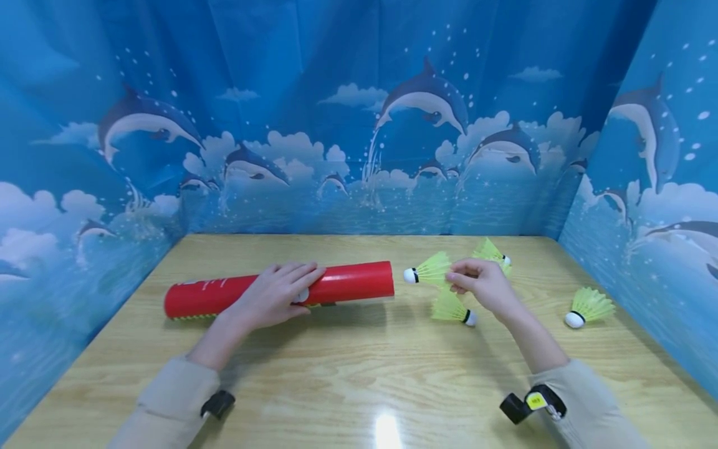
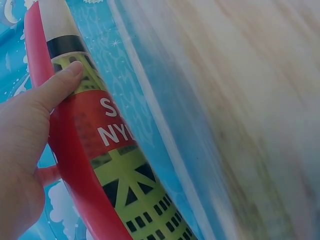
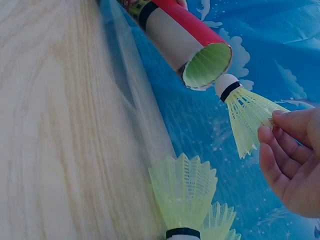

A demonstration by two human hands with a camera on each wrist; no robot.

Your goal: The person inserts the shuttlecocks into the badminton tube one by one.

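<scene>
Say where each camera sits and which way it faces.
Head: on the head, facing forward and down at the table; left hand, right hand, arms show.
Left wrist: on that wrist, facing the tube; left hand shows.
Right wrist: on that wrist, facing the held shuttlecock; right hand, part of left hand show.
Shared: head and right wrist show that shuttlecock.

Reads "S" plus a partial letter above "NYL", cut short by the curve, in white capitals on the red label [image 2: 107, 122] of the tube [image 1: 356, 282], and shows marks too small to make out near the tube's left end and on the yellow sticker [image 1: 536, 400].
</scene>
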